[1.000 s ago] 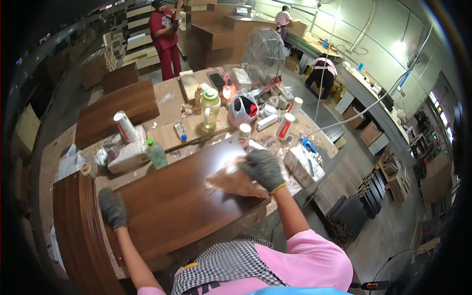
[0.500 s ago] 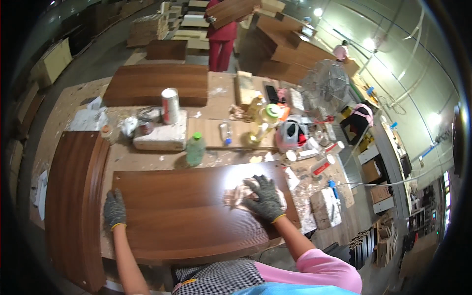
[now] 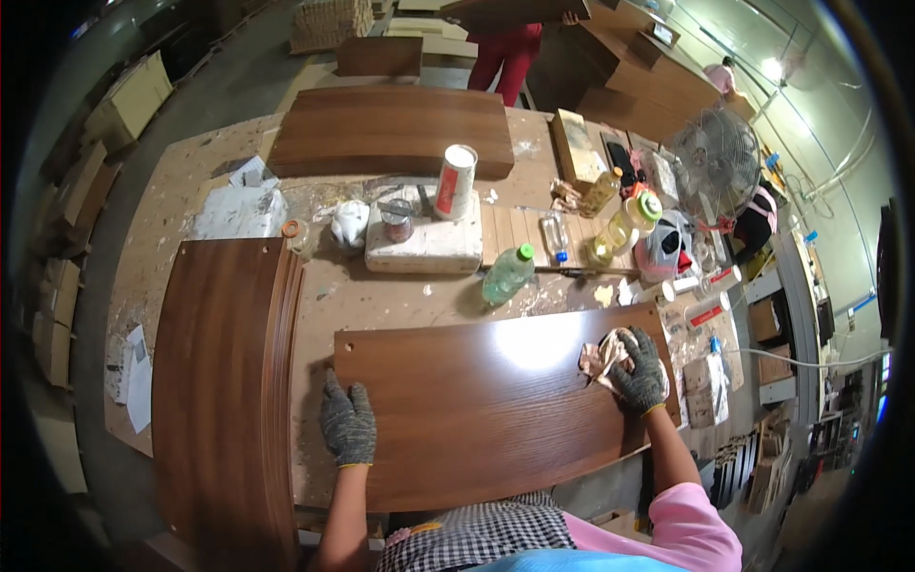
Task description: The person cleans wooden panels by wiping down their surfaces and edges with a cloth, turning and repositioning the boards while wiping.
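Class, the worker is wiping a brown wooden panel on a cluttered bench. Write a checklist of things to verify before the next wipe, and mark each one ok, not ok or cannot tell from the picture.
1. Left hand steadies the wooden panel, flat at its left edge: ok.
2. Right hand has the rag under its fingers: ok.
3. Both hands gloved: ok.
4. Panel surface free of loose items besides the rag: ok.
5. Green-capped bottle clear of the panel's far edge: ok, it lies apart on the bench.
6. Panel's near edge fully supported by the bench: cannot tell, the person's body hides it.
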